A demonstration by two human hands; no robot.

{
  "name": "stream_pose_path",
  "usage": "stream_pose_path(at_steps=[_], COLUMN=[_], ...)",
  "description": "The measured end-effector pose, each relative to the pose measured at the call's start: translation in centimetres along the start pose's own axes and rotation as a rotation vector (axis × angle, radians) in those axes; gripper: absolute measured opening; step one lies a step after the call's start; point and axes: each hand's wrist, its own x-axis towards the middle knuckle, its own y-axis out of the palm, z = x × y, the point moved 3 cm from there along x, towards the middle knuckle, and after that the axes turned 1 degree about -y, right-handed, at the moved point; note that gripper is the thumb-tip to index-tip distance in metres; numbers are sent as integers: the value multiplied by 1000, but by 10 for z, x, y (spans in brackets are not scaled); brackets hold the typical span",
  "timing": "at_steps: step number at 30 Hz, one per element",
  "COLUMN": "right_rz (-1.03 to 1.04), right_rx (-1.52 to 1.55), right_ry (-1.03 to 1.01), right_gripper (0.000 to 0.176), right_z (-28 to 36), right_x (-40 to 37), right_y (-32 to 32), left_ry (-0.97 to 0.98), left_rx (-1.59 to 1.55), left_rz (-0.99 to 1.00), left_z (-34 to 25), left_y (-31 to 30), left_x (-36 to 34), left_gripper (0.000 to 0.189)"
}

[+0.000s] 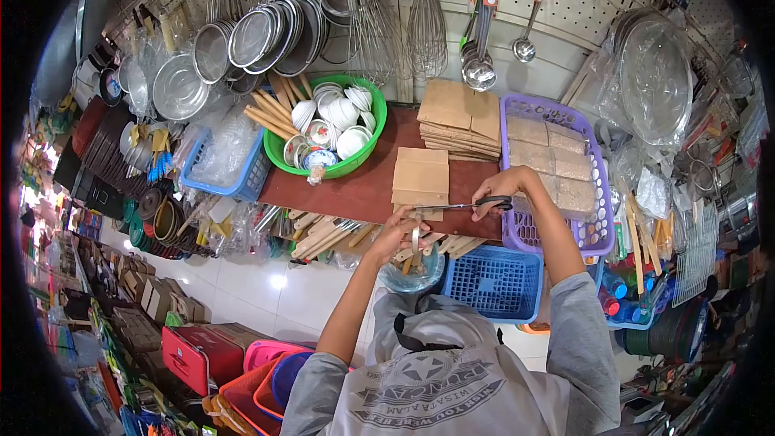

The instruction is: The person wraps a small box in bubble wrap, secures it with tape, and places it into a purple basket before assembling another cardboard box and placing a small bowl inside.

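My right hand [494, 190] is closed on black-handled scissors [460, 207], their blades pointing left toward my other hand. My left hand [394, 234] has its fingers bent around what looks like a roll of clear tape [416, 239], close to the scissor tips. Whether a strip of tape lies between the blades is too small to tell. Just beyond both hands, a flat cardboard piece [421, 175] lies on the reddish-brown shelf [347, 198]. Behind it is a stack of similar cardboard pieces [460, 117].
Right of the stack, a purple basket [597, 194] holds wrapped brown packs. On the left is a green basin [355, 163] with white bowls and wooden sticks. A blue basket [494, 282] sits below the shelf edge. Whisks [426, 28] and ladles [478, 73] hang behind.
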Motion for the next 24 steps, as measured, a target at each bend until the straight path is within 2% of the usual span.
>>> stream_pose_path(at_steps=[3, 6, 9, 12, 15, 21, 24], right_rz=[-41, -24, -48, -32, -45, -51, -67], right_rx=[-8, -18, -35, -88, -85, -29, -12], right_ry=[55, 77, -44, -25, -93, -208, -193], right_gripper=[35, 37, 40, 45, 49, 50, 50], right_z=[7, 4, 10, 1, -10, -8, -12], right_x=[-7, -3, 0, 15, 30, 33, 38], right_y=[1, 1, 4, 5, 6, 15, 18], left_ry=[5, 12, 7, 13, 12, -12, -21], left_rx=[-10, 20, 6, 4, -1, -4, 1], left_rz=[16, 5, -9, 16, 32, 24, 25], left_z=[-6, -9, -11, -13, -14, -16, -15], left_y=[1, -2, -2, -3, -2, -1, -2], left_x=[-2, -1, 2, 3, 2, -1, 0], left_gripper=[46, 45, 46, 47, 45, 45, 44])
